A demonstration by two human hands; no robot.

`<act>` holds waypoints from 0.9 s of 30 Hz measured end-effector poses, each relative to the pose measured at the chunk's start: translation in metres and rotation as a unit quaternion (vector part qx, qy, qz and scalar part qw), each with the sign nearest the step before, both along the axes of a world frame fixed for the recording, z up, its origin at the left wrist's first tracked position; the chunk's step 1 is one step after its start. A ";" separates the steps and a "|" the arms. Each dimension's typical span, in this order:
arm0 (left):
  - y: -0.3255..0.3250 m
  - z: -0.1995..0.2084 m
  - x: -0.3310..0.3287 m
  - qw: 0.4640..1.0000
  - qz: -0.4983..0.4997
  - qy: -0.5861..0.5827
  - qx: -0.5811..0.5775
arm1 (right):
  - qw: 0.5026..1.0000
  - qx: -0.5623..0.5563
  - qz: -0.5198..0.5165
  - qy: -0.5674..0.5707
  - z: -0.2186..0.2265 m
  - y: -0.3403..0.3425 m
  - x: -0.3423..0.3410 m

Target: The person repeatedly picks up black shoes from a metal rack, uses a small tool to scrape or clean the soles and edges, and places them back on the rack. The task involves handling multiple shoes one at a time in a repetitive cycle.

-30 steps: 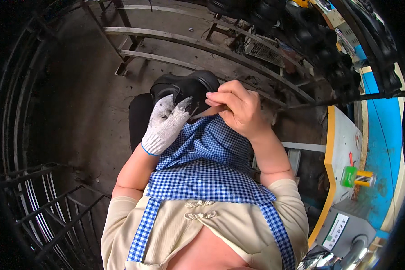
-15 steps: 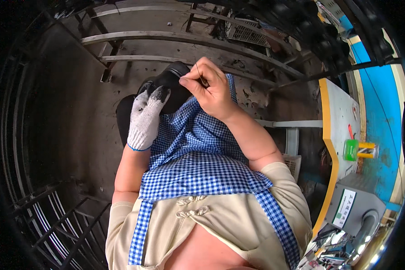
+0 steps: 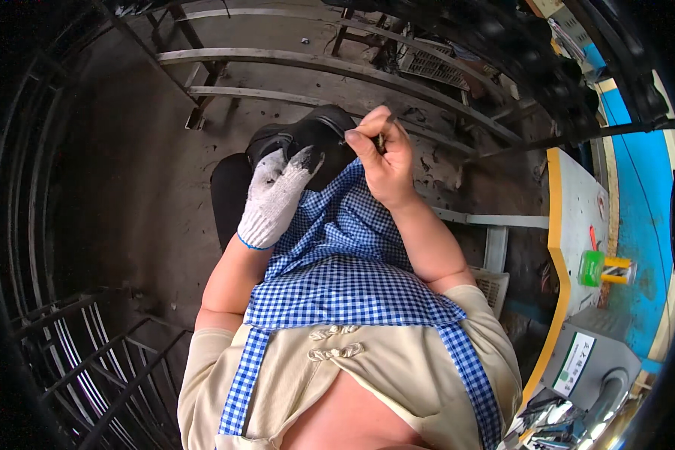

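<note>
Over my lap, my left hand (image 3: 272, 193), in a white knit glove with black fingertips, is closed on a glossy black shoe (image 3: 324, 133). The gloved thumb lies along its near side, while the other fingers are partly lost against the black. My right hand (image 3: 388, 163) is bare and raised at the shoe's right side, its thumb and fingers pinched together. A thin dark tool (image 3: 381, 141) shows between those fingers; its exact kind is too small to make out. Below both hands spreads a blue checked apron (image 3: 345, 289).
Metal rack rails (image 3: 292, 57) cross the floor ahead. At right stands a white table with a yellow edge (image 3: 555, 217), bearing a green container (image 3: 591, 268) and a grey machine (image 3: 596, 352). A dark metal rack (image 3: 105, 367) is at lower left. A plastic crate (image 3: 435, 66) lies far back.
Both hands and the shoe sit farther right in the picture, as does the whole scene. The right hand has turned slightly, and the thin line above its fingers no longer shows.
</note>
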State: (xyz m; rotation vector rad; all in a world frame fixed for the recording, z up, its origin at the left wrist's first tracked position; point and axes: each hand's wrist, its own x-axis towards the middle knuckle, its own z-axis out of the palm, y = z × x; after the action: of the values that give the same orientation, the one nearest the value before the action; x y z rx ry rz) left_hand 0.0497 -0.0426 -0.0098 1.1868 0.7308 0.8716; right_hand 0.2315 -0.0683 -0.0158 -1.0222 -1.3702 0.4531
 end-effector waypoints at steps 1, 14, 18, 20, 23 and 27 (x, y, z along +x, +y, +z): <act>0.000 -0.001 0.000 1.000 -0.004 -0.002 0.002 | 1.000 0.003 -0.002 0.001 -0.001 -0.001 0.001; -0.001 0.004 0.002 0.998 -0.003 0.038 0.043 | 0.998 0.007 -0.046 0.040 -0.014 0.000 -0.005; 0.005 0.000 -0.005 0.989 -0.024 0.140 0.048 | 0.993 -0.018 -0.033 0.113 -0.015 0.001 -0.011; 0.005 -0.006 -0.003 0.991 0.009 0.114 0.065 | 0.987 -0.044 -0.026 0.152 -0.015 -0.001 -0.015; 0.004 0.000 -0.004 0.995 0.002 0.087 0.042 | 0.973 -0.100 -0.029 0.206 -0.012 -0.004 -0.019; 0.006 0.000 -0.002 0.998 0.005 0.054 0.038 | 0.973 -0.083 -0.030 0.212 -0.012 -0.002 -0.022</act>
State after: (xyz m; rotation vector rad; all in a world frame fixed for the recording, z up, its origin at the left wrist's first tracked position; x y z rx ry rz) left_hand 0.0476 -0.0367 -0.0099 1.3069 0.7965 0.8548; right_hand 0.2099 -0.0701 -0.0274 -1.0282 -0.9292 0.7041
